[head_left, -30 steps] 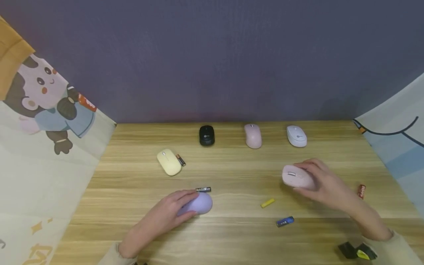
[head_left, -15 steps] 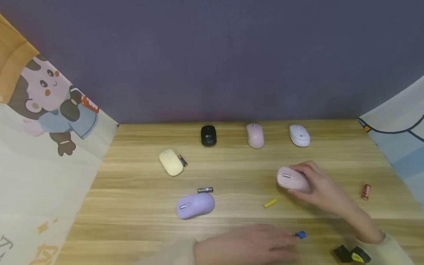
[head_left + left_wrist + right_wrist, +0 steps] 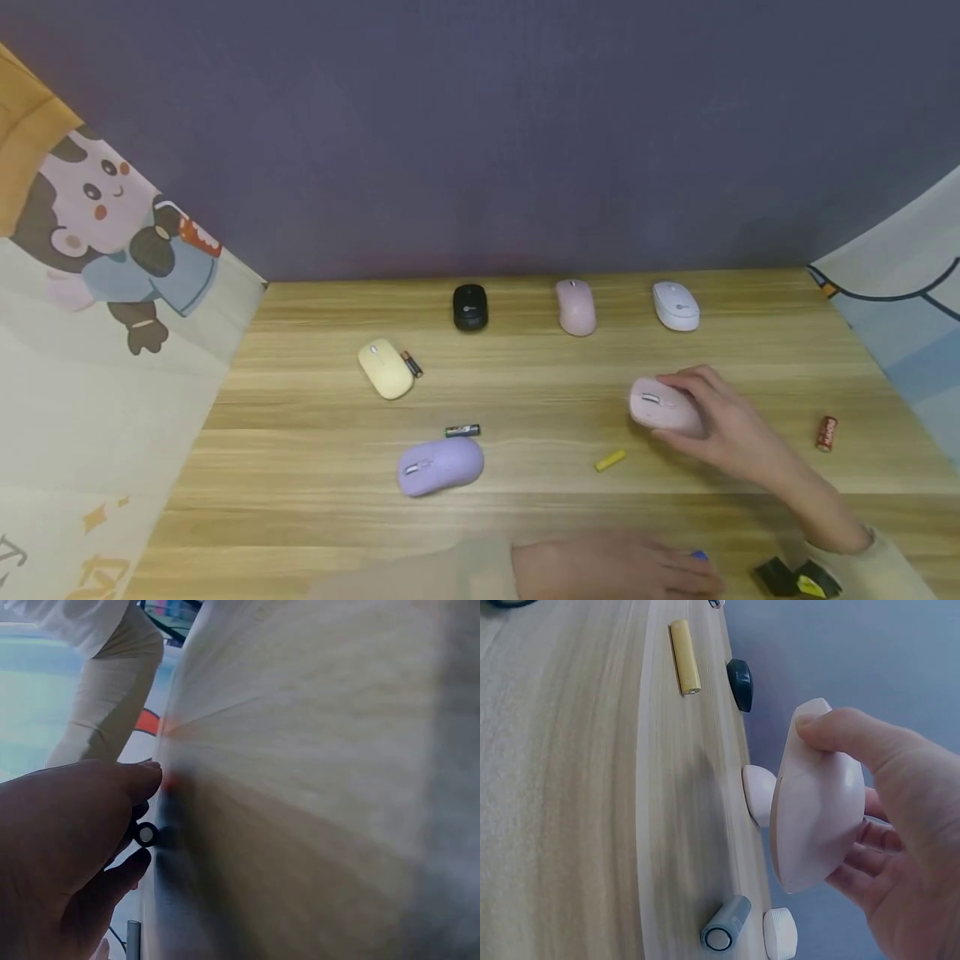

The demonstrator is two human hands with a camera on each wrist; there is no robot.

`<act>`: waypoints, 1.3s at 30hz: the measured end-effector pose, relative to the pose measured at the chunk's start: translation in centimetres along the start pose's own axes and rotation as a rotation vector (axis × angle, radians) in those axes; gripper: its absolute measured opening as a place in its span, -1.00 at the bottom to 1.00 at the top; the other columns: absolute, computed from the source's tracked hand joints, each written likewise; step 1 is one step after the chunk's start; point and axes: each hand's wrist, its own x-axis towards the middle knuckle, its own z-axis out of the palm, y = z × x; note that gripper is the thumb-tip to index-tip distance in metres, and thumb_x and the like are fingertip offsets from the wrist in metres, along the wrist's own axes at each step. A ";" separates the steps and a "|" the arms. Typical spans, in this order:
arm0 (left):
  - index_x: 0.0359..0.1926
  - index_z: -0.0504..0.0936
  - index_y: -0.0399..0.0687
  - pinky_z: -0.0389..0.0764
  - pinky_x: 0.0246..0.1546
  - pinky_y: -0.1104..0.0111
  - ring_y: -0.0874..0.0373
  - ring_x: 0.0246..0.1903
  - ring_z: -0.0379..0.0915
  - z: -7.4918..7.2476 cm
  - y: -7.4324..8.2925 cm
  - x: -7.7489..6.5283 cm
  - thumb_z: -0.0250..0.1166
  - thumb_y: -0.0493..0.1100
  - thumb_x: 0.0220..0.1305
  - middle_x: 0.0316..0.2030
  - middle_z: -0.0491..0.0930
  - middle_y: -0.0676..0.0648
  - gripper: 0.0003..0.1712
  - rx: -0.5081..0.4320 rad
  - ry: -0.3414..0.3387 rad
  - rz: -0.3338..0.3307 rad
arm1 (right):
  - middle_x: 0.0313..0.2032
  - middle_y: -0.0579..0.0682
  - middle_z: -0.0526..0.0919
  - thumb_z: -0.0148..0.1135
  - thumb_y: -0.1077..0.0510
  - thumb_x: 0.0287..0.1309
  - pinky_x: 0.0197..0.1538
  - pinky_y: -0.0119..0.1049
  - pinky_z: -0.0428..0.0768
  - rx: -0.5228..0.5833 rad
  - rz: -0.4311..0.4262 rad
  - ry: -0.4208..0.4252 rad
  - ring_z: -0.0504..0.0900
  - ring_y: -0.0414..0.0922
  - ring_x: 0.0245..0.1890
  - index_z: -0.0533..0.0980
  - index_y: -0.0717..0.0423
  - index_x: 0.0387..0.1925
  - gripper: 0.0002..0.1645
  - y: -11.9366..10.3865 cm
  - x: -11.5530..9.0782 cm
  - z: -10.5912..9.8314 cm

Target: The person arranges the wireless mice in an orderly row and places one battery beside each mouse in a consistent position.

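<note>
My right hand [image 3: 720,425] grips a light pink mouse [image 3: 658,406], thumb on one side and fingers on the other. In the right wrist view this mouse [image 3: 817,817] is tilted and raised off the table, with a grey-looking battery [image 3: 726,922] lying below it. At the near edge in the head view, my left hand [image 3: 622,567] pinches a blue battery [image 3: 700,555], mostly hidden by the fingers. The left wrist view shows the battery's round end [image 3: 145,835] between thumb and fingers. A yellow battery [image 3: 610,460] lies between the hands.
A lilac mouse [image 3: 441,467] has a battery [image 3: 462,431] behind it; a yellow mouse [image 3: 386,369] has another battery [image 3: 412,363] beside it. Black [image 3: 470,307], pink [image 3: 576,307] and white mice [image 3: 676,306] line the back. A red battery [image 3: 826,434] lies far right.
My left hand has let go of the lilac mouse, swept right along the near edge and taken the blue battery, carrying it right and nearer. The right hand with its mouse has shifted slightly left.
</note>
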 end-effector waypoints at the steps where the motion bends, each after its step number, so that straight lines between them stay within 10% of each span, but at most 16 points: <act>1: 0.65 0.00 0.05 -0.54 0.53 0.54 0.26 0.62 -0.34 0.0 0.0 0.1 -0.17 0.20 0.66 0.64 -0.03 0.08 -0.28 -0.017 -0.007 0.005 | 0.02 -0.06 0.58 0.76 0.11 -0.32 0.00 -0.68 0.35 0.000 0.001 -0.001 0.53 -0.21 -0.04 0.57 0.10 0.17 -0.11 0.0 0.0 0.0; 15: 0.65 0.00 0.00 -0.58 0.53 0.51 0.23 0.63 -0.33 -0.7 -0.1 0.2 -0.21 0.17 0.68 0.63 -0.02 0.06 -0.30 0.042 -0.059 0.036 | -0.01 0.16 0.58 0.71 0.16 -0.18 -0.12 -0.63 0.49 -0.007 0.096 0.004 0.63 0.09 -0.09 0.53 0.30 0.15 -0.18 0.8 0.9 -0.7; 27: 0.58 0.20 0.10 -0.29 0.60 0.48 0.27 0.60 -0.16 -0.9 -0.3 0.6 -0.16 -0.01 0.68 0.59 0.10 0.14 -0.44 0.227 -0.083 -0.063 | 0.02 0.44 0.48 0.54 0.11 0.14 -0.13 0.23 0.60 0.052 0.343 -0.053 0.53 0.31 -0.05 0.39 0.51 0.22 -0.21 3.1 1.8 -1.1; 39: 0.53 0.33 0.14 -0.12 0.56 0.52 0.31 0.57 -0.04 -0.9 -1.4 0.2 -0.11 -0.12 0.66 0.57 0.17 0.14 -0.49 0.253 -0.057 -0.136 | 0.03 0.48 0.46 0.45 -0.06 0.22 -0.24 0.20 0.56 -0.038 0.470 -0.028 0.53 0.34 -0.13 0.41 0.33 0.26 -0.23 4.8 2.0 -1.0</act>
